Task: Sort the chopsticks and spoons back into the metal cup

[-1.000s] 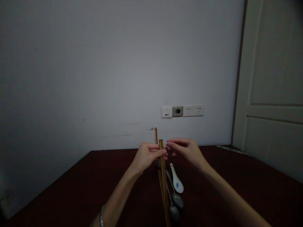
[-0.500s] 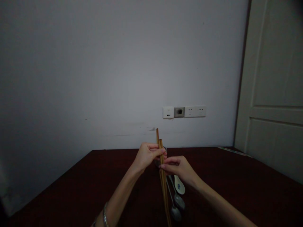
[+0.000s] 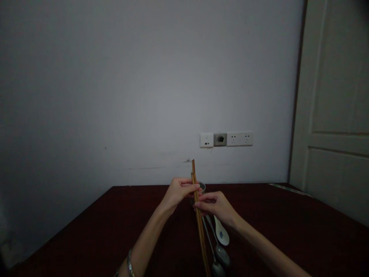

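My left hand point(image 3: 179, 191) is closed around a bundle of brown wooden chopsticks point(image 3: 199, 227), held nearly upright over the dark red table point(image 3: 100, 231). One stick's tip rises above the others. My right hand point(image 3: 215, 206) pinches the same chopsticks just below the left hand. A small grey cup point(image 3: 202, 187) shows partly behind my fingers.
On the table under my right wrist lie a white ceramic spoon point(image 3: 221, 233) with a blue mark and two metal spoons point(image 3: 220, 255). Wall sockets point(image 3: 226, 139) sit on the white wall; a door point(image 3: 334, 115) stands at the right.
My right hand dropped from beside the chopstick tops and closed on the bundle below my left hand. The view shifted slightly.
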### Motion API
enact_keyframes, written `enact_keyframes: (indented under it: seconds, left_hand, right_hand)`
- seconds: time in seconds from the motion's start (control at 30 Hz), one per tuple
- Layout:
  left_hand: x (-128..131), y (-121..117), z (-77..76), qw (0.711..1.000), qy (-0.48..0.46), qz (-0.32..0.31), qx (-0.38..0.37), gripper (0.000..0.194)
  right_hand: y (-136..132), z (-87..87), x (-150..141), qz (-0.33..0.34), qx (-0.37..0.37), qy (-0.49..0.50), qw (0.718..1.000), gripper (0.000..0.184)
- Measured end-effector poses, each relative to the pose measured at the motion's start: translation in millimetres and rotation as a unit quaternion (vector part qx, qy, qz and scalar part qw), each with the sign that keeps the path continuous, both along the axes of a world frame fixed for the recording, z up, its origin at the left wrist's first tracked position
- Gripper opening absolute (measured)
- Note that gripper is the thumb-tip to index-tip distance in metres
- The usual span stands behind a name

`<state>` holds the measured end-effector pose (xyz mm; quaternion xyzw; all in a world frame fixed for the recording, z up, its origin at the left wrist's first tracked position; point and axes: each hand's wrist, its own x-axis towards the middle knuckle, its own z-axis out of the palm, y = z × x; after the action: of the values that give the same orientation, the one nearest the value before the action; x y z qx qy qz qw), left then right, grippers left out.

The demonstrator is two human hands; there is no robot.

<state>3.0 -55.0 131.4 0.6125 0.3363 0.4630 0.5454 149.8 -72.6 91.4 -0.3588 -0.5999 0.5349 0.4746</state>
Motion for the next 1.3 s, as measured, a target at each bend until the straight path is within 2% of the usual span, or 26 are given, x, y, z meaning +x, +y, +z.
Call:
enact_keyframes:
  seconds: [0.2,0.3,0.43,0.57,0.67,0.77,0.93,1.1,1.3]
  left_hand:
    - [-9,12,-4.2,1.000,-0.012,0.003,-0.009,0.038]
    - [-18,23,-8.2,0.999,-0.038,0.012,-0.001,0.043]
    - [-33,46,-23.2,0.996,-0.058,0.066,-0.018,0.040]
    - [-46,72,-51.6,0.989,-0.053,0.118,-0.068,0.033]
    - [-52,86,-73.8,0.985,-0.042,0.137,-0.101,0.030]
    - [-56,94,-88.6,0.982,-0.034,0.144,-0.118,0.030]
    - [-54,94,-95.4,0.982,-0.019,0.135,-0.129,0.031]
    - [-49,95,-102.3,0.982,-0.003,0.130,-0.136,0.035]
    - [-52,102,-131.1,0.977,0.020,0.135,-0.166,0.038]
  right_hand:
    - [12,-5.2,-4,0.015,0.011,-0.010,1.000,0.033]
    - [23,-0.4,-3,0.002,0.017,-0.009,1.000,0.032]
    - [54,26.5,6,-0.089,0.042,0.040,0.994,0.030]
    - [97,63.3,17,-0.137,0.093,0.090,0.982,0.023]
    - [130,75.8,21,-0.177,0.113,0.083,0.974,0.016]
    - [155,67.0,22,-0.209,0.109,0.047,0.971,0.013]
    - [178,29.0,24,-0.252,0.086,-0.001,0.964,0.014]
    - [185,1.1,23,-0.266,0.068,-0.040,0.961,0.014]
    - [184,-15.5,20,-0.263,0.042,-0.074,0.961,0.014]
